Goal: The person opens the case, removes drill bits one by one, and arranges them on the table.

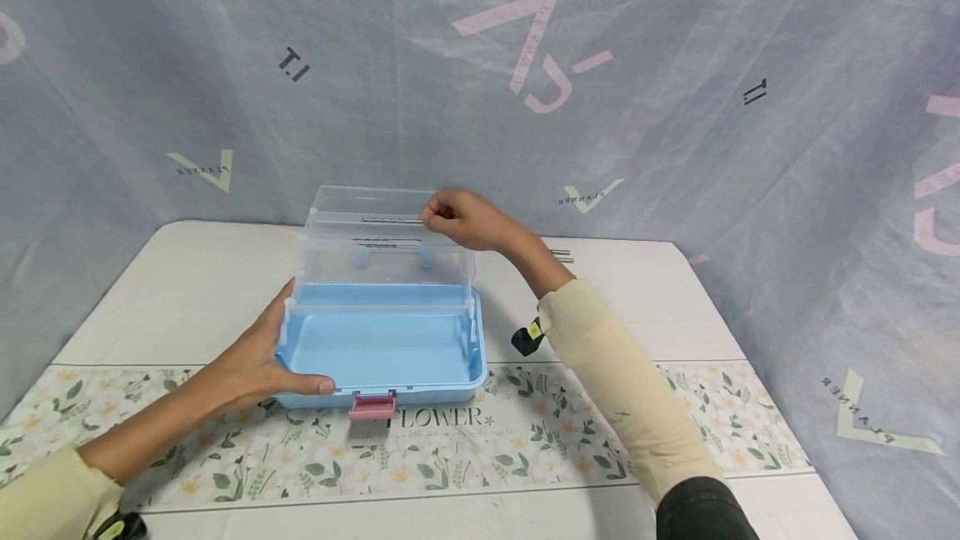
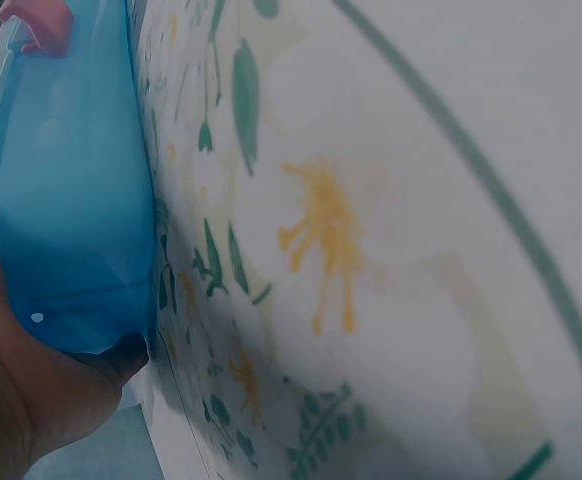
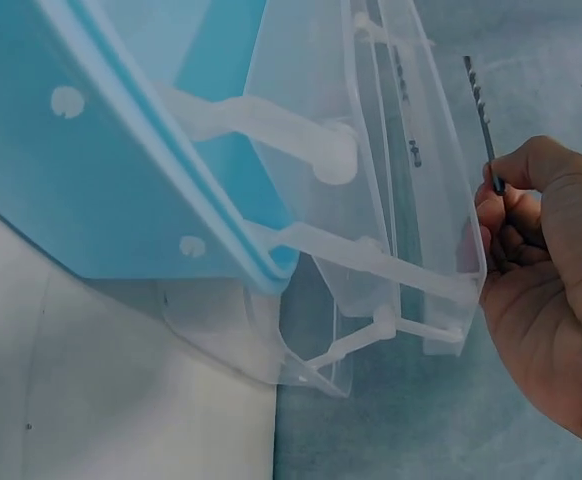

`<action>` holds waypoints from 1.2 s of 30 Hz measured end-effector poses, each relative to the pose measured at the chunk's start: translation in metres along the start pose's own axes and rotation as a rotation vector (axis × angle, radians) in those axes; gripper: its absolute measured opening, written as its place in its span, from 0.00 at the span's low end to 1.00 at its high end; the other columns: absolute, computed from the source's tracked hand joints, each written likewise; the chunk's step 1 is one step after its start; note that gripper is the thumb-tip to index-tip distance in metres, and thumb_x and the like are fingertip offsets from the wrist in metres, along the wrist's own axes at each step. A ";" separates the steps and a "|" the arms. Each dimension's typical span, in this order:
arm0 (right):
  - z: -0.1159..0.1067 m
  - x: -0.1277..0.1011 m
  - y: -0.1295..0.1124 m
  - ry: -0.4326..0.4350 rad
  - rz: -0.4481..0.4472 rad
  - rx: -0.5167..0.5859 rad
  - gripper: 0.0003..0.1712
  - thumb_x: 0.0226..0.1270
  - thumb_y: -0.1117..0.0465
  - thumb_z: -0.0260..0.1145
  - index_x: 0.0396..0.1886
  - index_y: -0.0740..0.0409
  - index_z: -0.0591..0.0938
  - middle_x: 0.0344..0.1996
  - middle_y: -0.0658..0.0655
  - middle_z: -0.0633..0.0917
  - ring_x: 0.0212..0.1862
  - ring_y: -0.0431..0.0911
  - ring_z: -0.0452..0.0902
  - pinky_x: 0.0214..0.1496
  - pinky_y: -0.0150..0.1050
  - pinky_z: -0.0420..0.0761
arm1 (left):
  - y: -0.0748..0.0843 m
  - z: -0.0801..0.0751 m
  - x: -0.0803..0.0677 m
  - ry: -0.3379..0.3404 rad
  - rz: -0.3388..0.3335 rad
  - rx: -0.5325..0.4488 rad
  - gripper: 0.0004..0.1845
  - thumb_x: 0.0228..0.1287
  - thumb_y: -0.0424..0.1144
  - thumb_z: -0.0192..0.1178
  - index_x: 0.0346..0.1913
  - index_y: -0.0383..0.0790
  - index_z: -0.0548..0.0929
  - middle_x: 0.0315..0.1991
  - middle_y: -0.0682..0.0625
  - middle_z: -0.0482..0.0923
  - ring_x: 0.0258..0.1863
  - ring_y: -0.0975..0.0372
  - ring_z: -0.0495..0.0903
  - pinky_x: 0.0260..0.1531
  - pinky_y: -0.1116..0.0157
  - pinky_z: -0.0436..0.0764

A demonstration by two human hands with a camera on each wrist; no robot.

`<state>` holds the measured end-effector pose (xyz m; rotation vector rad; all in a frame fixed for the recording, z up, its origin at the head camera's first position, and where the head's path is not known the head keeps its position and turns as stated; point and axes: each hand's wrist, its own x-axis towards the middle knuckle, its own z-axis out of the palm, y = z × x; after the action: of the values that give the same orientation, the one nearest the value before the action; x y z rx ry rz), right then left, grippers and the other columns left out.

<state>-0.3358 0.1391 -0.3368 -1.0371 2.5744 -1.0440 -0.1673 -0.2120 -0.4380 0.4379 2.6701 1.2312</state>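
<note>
One blue tool box, opened, between our two hands on one flowered table.

We see one table point(image 1: 187, 290) under both hands, its floral mat running beneath our left wrist. On it stands one blue storage box point(image 1: 382, 348) with one pink latch point(image 1: 371, 407) at its near edge, just right of our left thumb. Two clear trays point(image 1: 378, 227) are swung up and back on white arms, stacked behind the blue base. Our left hand point(image 1: 258, 361) grips the box's left near corner, thumb on the rim and fingers curled underneath. Our right hand point(image 1: 461, 219) is at the right end of the upper tray, fingers curled, pinching one drill bit point(image 3: 479, 110) beside the tray wall.
</note>
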 end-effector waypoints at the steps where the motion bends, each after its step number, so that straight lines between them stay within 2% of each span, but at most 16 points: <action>1: -0.001 -0.001 0.001 0.005 0.000 0.000 0.16 0.91 0.60 0.60 0.60 0.67 0.87 0.46 0.60 0.87 0.39 0.45 0.73 0.48 0.37 0.77 | 0.000 0.000 0.000 0.001 0.003 -0.003 0.90 0.50 0.51 0.91 0.93 0.51 0.23 0.92 0.26 0.43 0.85 0.22 0.57 0.70 0.15 0.65; 7: -0.006 -0.009 0.006 0.022 0.030 0.022 0.17 0.92 0.59 0.59 0.60 0.66 0.87 0.50 0.62 0.88 0.40 0.46 0.74 0.48 0.38 0.77 | 0.000 0.000 0.000 0.005 0.019 -0.020 0.90 0.49 0.49 0.92 0.93 0.53 0.23 0.92 0.26 0.45 0.85 0.23 0.59 0.71 0.16 0.66; 15: -0.014 -0.024 0.006 0.058 0.022 0.022 0.16 0.91 0.60 0.60 0.60 0.66 0.87 0.49 0.61 0.87 0.40 0.46 0.73 0.47 0.39 0.76 | 0.001 0.000 -0.001 -0.019 -0.045 0.042 0.89 0.52 0.55 0.90 0.93 0.47 0.22 0.92 0.24 0.34 0.85 0.17 0.51 0.69 0.13 0.63; 21: -0.021 -0.038 0.012 0.063 0.038 0.035 0.17 0.92 0.59 0.59 0.60 0.66 0.87 0.41 0.62 0.84 0.35 0.46 0.70 0.44 0.39 0.74 | 0.001 0.000 0.000 -0.020 -0.045 0.026 0.89 0.52 0.55 0.90 0.93 0.47 0.22 0.92 0.24 0.34 0.85 0.18 0.49 0.69 0.13 0.63; 26: -0.029 -0.054 0.019 0.076 0.067 0.030 0.17 0.91 0.59 0.58 0.59 0.66 0.87 0.38 0.59 0.83 0.36 0.46 0.72 0.43 0.39 0.76 | 0.000 0.000 0.001 -0.019 -0.034 0.008 0.90 0.51 0.54 0.91 0.93 0.48 0.22 0.93 0.25 0.34 0.86 0.19 0.49 0.70 0.14 0.63; 29: -0.033 -0.063 0.024 0.086 0.085 0.030 0.16 0.92 0.60 0.58 0.59 0.66 0.87 0.40 0.58 0.83 0.37 0.48 0.73 0.43 0.39 0.76 | 0.000 0.000 0.001 -0.017 -0.024 -0.006 0.90 0.51 0.52 0.91 0.93 0.48 0.22 0.93 0.26 0.35 0.86 0.20 0.50 0.71 0.14 0.63; 36: -0.041 -0.083 0.036 0.092 0.146 0.030 0.18 0.92 0.58 0.59 0.61 0.67 0.86 0.52 0.62 0.87 0.45 0.50 0.79 0.50 0.39 0.82 | -0.001 0.000 0.000 -0.018 -0.033 0.008 0.90 0.51 0.54 0.91 0.92 0.48 0.21 0.92 0.25 0.34 0.86 0.18 0.48 0.70 0.13 0.62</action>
<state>-0.3095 0.2351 -0.3385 -0.7973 2.6514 -1.1133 -0.1678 -0.2127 -0.4386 0.4020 2.6567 1.2021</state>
